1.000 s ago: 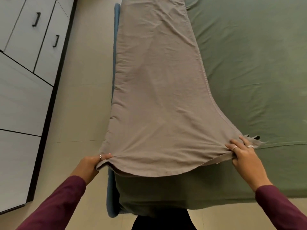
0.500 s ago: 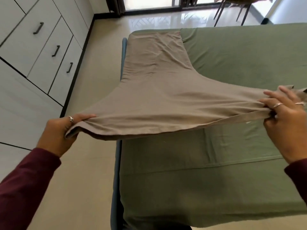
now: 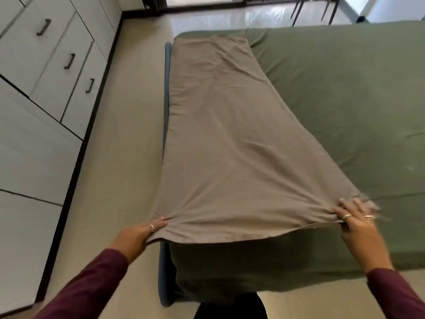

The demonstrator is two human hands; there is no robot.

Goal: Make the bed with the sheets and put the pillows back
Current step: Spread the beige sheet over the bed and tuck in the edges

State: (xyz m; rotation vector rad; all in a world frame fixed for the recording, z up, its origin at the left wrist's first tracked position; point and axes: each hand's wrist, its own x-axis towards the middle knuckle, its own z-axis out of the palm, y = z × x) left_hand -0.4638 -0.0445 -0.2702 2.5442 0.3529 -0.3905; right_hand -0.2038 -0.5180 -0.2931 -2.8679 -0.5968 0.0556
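A long taupe sheet (image 3: pixel 230 157), folded into a narrow strip, lies along the left side of the bed (image 3: pixel 345 100), running from the far end to the near end on top of a green fitted sheet (image 3: pixel 356 134) that covers the mattress. The strip is narrow at the far end and fans out wider toward the near edge, where its hem sags in a shallow curve between the two hands and hangs just over the near edge of the bed. The left hand (image 3: pixel 140 233) grips the near left corner of the taupe sheet, fingers curled over the cloth and a ring showing on one finger; this corner sits out past the left edge of the bed, above the floor (image 3: pixel 119 157). The right hand (image 3: pixel 358 224) pinches the near right corner, thumb underneath and fingers lying on top, with two rings visible; the cloth bunches into tight creases at both grips. Both arms wear maroon sleeves (image 3: pixel 92 288). A blue bed frame (image 3: pixel 166 93) shows along the left side of the mattress. To the left stands a white cabinet (image 3: pixel 46 77) with dark handles, and at the far end chair legs (image 3: pixel 312 8) stand on the shiny floor.
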